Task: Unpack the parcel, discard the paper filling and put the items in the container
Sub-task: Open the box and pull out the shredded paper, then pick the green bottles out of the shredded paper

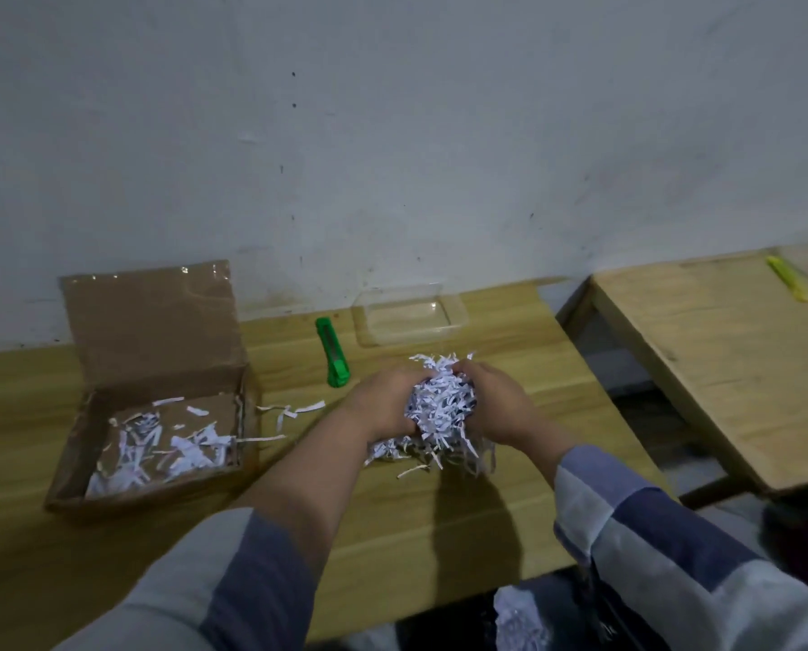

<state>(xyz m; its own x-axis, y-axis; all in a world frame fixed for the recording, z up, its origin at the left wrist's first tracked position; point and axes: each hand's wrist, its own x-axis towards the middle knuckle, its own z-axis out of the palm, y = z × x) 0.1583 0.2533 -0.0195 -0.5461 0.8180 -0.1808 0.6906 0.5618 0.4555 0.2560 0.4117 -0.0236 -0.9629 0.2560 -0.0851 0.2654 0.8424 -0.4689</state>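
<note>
A bundle of white shredded paper point(442, 406) is lifted slightly off the wooden table point(439, 523). My left hand point(383, 401) grips its left side and my right hand point(496, 401) grips its right side, fingers curled into the shreds. More shreds hang and lie under the bundle. The open cardboard parcel point(157, 415) sits at the left, lid up, with loose paper strips on its bottom. A clear plastic container point(409, 317) stands behind my hands near the wall. Any items inside the bundle are hidden.
A green utility knife point(332, 352) lies between the parcel and the container. A few paper strips point(294, 411) lie right of the parcel. A second wooden table point(730, 364) at the right carries a yellow cutter point(788, 277). Crumpled paper point(519, 617) lies below the table's front edge.
</note>
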